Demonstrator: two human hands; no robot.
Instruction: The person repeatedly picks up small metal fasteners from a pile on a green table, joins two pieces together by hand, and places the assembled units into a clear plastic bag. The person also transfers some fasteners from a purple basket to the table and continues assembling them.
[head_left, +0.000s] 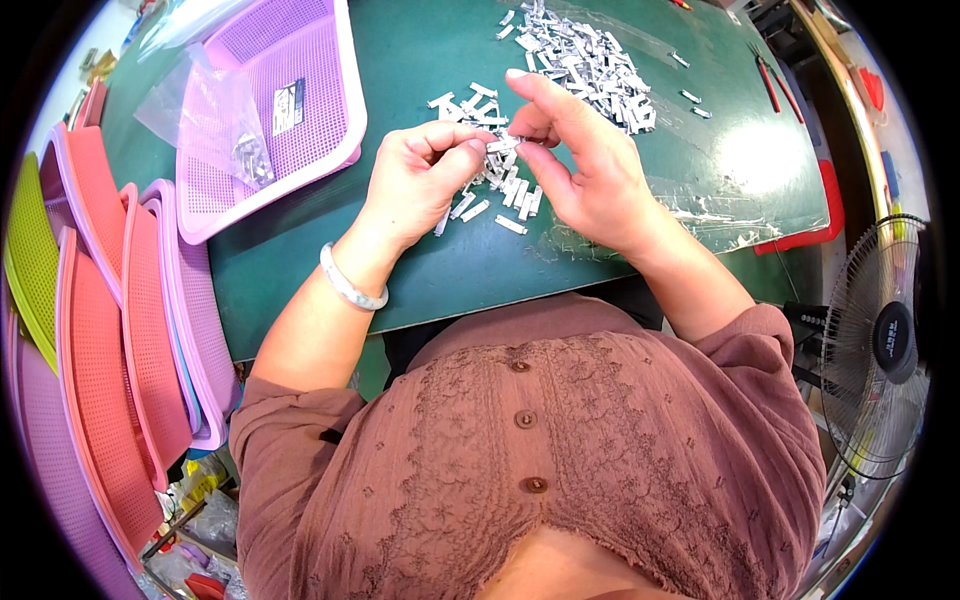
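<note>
Between my two hands, just above the table, is a small silvery-white rectangular metal piece (502,145). My left hand (415,185) pinches its left end between thumb and index finger. At the other end, the thumb and a bent finger of my right hand (595,170) close on the piece, while the index finger points up and away. Beneath and around the fingertips lies a small loose pile of similar metal pieces (512,192), partly hidden by my hands. A larger heap of the same pieces (590,65) lies farther back, to the right.
A purple perforated basket (352,90) at the far left holds a clear plastic bag (205,115) with small pieces. Stacked coloured baskets (110,350) stand left of the green table (390,290). Red-handled pliers (768,85) lie far right; a fan (875,340) stands beyond my right arm.
</note>
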